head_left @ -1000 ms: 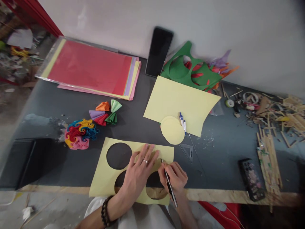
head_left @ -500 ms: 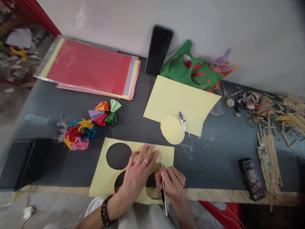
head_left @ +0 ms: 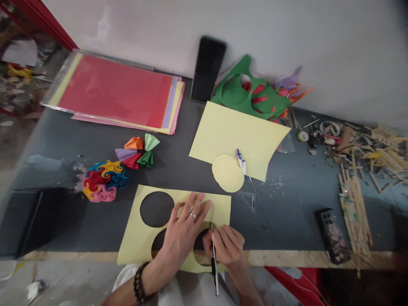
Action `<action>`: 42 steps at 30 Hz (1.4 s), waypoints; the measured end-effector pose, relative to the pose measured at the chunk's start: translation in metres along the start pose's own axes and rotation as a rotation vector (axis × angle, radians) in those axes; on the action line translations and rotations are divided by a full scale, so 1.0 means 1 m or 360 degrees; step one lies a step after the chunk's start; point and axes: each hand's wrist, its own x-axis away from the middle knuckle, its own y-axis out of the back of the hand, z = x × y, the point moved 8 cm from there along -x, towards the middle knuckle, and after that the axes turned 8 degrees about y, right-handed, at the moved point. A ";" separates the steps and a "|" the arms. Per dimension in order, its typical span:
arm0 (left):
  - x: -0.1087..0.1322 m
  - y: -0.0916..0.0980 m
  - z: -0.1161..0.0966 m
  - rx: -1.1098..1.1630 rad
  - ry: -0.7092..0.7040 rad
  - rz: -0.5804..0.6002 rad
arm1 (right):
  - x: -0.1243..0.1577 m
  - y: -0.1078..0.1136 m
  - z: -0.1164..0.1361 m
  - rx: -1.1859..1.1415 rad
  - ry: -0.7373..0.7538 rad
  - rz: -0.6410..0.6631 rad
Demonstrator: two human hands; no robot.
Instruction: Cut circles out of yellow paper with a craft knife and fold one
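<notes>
My left hand point(head_left: 184, 229) lies flat, fingers spread, on a pale yellow sheet point(head_left: 137, 233) with round holes cut out of it, near the table's front edge. A ring is on one finger and a bead bracelet on the wrist. My right hand point(head_left: 225, 244) is closed around a slim craft knife point(head_left: 214, 261), its tip on the yellow sheet just right of my left hand, at the rim of a round cut-out. The knife's handle points back toward me.
Yellow paper discs point(head_left: 228, 173) and a compass point(head_left: 240, 161) lie on a second yellow sheet point(head_left: 236, 136). Behind are a phone point(head_left: 207, 70), green offcuts point(head_left: 245, 91) and a coloured paper stack point(head_left: 117, 93). Folded paper pieces point(head_left: 135, 153), a paper flower ball point(head_left: 101, 180), a set square point(head_left: 250, 202), another phone point(head_left: 330, 236) and wood scraps point(head_left: 357, 204) surround.
My right hand has drawn the knife toward me and leftward along the circle's edge, and the handle has swung from right to nearly straight back. My left hand has stayed pressed on the sheet.
</notes>
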 end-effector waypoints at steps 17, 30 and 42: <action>0.036 0.001 0.020 -0.0094 0.0057 0.0015 | 0.005 -0.003 -0.030 0.0245 -0.0441 0.0213; 0.042 -0.014 0.001 0.0036 -0.0094 -0.0051 | -0.005 0.006 -0.023 -0.0207 -0.0558 -0.0048; 0.030 0.015 0.017 -0.0031 -0.0079 -0.0224 | -0.081 0.001 -0.042 -0.0396 -0.0067 0.0329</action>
